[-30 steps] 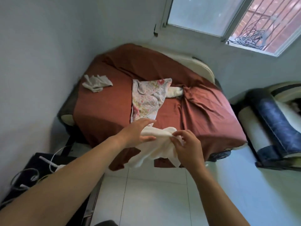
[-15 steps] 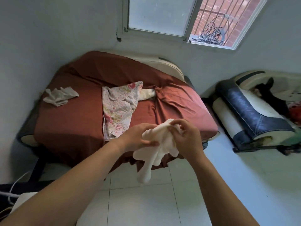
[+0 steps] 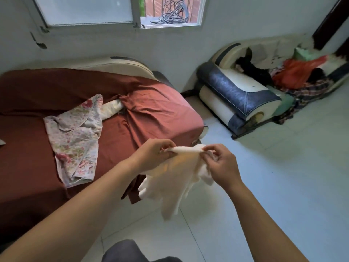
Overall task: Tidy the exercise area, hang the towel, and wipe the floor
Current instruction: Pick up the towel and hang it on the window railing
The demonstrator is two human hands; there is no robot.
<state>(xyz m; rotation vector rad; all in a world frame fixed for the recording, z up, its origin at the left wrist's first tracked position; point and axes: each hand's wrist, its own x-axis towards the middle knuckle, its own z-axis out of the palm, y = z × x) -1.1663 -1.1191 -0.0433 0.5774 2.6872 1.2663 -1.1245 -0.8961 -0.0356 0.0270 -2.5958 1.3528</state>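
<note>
2 hands, left hand [image 3: 151,156] and right hand [image 3: 223,168], pinch the top edge of a limp cream-white cloth towel [image 3: 173,184] above the white tiled floor [image 3: 283,186], right of the rust-red bed [image 3: 151,110]; a slipping pinch could drop it.

single head view, looking forward and down, close above hands [image 3: 188,157]

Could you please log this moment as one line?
left hand: pinches towel edge | right hand: pinches towel edge | towel: hangs over floor, not yet hung
</note>
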